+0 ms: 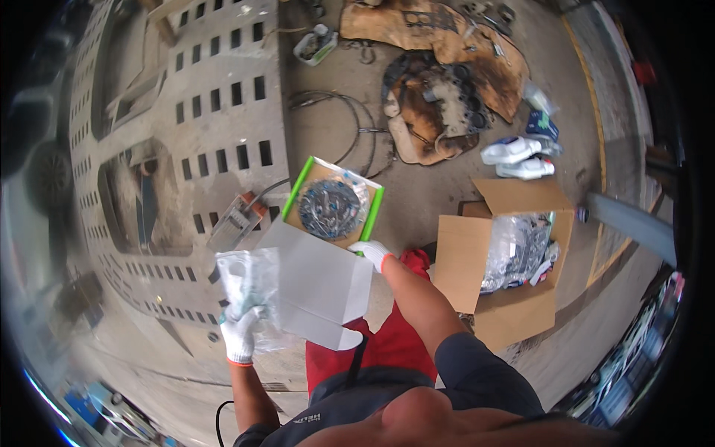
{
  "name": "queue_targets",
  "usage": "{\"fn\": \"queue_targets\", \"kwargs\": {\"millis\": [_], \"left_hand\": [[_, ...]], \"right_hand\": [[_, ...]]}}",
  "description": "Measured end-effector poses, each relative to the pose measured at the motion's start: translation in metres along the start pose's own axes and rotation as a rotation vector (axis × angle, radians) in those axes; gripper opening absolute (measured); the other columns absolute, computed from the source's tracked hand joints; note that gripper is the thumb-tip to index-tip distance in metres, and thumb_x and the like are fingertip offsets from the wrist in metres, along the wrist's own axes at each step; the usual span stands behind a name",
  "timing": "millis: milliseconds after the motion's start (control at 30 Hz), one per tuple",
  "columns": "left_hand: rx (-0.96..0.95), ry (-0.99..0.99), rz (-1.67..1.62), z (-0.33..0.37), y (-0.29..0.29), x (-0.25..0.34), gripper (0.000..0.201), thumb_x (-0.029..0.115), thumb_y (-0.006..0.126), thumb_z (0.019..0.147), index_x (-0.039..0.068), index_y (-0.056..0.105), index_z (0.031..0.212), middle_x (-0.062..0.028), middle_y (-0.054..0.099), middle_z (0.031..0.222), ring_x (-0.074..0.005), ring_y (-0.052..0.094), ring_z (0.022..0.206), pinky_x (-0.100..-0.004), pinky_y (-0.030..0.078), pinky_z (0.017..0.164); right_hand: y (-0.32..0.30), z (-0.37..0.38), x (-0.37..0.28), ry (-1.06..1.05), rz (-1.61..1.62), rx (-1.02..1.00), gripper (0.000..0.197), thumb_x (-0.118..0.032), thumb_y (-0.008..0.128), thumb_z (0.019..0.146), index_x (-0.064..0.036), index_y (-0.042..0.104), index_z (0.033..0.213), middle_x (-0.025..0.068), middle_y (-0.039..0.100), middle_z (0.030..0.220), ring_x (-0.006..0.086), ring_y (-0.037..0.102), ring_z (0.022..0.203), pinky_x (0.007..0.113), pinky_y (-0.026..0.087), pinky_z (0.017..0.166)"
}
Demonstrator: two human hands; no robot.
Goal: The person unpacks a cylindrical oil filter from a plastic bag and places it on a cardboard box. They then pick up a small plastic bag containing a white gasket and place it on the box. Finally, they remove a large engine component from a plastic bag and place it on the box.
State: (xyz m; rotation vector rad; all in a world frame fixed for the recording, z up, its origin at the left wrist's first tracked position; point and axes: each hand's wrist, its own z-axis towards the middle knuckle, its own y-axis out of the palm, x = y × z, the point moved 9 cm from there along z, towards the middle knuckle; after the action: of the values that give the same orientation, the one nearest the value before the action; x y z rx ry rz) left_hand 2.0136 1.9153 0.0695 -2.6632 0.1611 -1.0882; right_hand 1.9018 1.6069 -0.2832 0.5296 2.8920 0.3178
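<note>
My left hand [241, 333], in a white glove with an orange cuff, has its fingers closed on a clear plastic bag [249, 279]. What the bag holds, if anything, is hard to make out. My right hand [372, 254], gloved the same way, grips the near right corner of an open cardboard box [377, 208] with green sides. Its grey-white lid [320, 276] is folded back toward me, over my red trousers. Inside lies a round dark metal part [331, 208] that resembles a clutch disc, wrapped in clear plastic.
On my left stands a slotted metal platform [223, 134] with a grey and orange pedal-like unit [240, 218] on it. At right, an open carton [462, 261] holds plastic-wrapped parts. Beyond are white bottles [514, 151], a dirty engine part [454, 100] on stained cardboard [477, 52], and a cable loop [357, 112].
</note>
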Motion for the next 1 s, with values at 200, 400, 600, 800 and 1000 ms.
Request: {"fn": "queue_targets", "kwargs": {"millis": [200,400,600,800,1000], "left_hand": [[0.266,0.197,-0.140,0.000,-0.103,-0.006,0.018,0.001,0.069,0.089,-0.002,0.074,0.106,-0.0013,0.070,0.089,-0.0092,0.061,0.074,-0.0233,0.048,0.069],[0.418,0.275,-0.118,0.095,-0.144,-0.003,0.032,0.009,0.068,0.096,-0.002,0.072,0.125,-0.0024,0.073,0.103,-0.0092,0.065,0.088,-0.0264,0.051,0.077],[0.299,0.040,-0.309,0.247,-0.082,-0.060,0.032,0.018,0.070,0.100,0.000,0.072,0.126,-0.0032,0.074,0.104,-0.0123,0.068,0.087,-0.0287,0.053,0.080],[0.172,-0.072,-0.391,0.280,0.001,-0.085,0.032,0.018,0.073,0.098,0.002,0.073,0.126,-0.0011,0.073,0.105,-0.0099,0.065,0.089,-0.0275,0.052,0.077],[0.125,-0.158,-0.339,0.287,0.015,-0.048,0.034,0.021,0.070,0.099,0.009,0.067,0.131,-0.0026,0.069,0.103,-0.0147,0.066,0.083,-0.0337,0.055,0.067]], "right_hand": [[0.129,0.040,-0.092,-0.171,-0.136,-0.098,0.022,-0.020,0.080,0.088,-0.0038,0.069,0.097,0.0057,0.067,0.084,0.0177,0.065,0.071,0.035,0.056,0.062],[0.209,0.001,-0.221,-0.250,-0.137,-0.254,0.079,-0.061,0.063,0.097,-0.0036,0.049,0.150,0.0195,0.061,0.142,0.0273,0.061,0.126,0.043,0.049,0.106],[0.092,-0.003,-0.140,-0.254,-0.480,-0.062,0.055,-0.056,0.053,0.104,-0.0040,0.066,0.116,0.0076,0.066,0.096,0.0204,0.060,0.082,0.036,0.049,0.074],[-0.168,-0.047,0.096,0.027,-0.252,0.084,0.027,-0.037,0.054,0.106,-0.0128,0.064,0.100,0.0048,0.062,0.086,0.0193,0.059,0.073,0.036,0.048,0.066],[-0.285,-0.190,0.227,0.264,-0.189,0.367,0.026,-0.035,0.055,0.105,-0.0127,0.065,0.114,0.0080,0.068,0.098,0.0247,0.067,0.087,0.041,0.054,0.076]]}}
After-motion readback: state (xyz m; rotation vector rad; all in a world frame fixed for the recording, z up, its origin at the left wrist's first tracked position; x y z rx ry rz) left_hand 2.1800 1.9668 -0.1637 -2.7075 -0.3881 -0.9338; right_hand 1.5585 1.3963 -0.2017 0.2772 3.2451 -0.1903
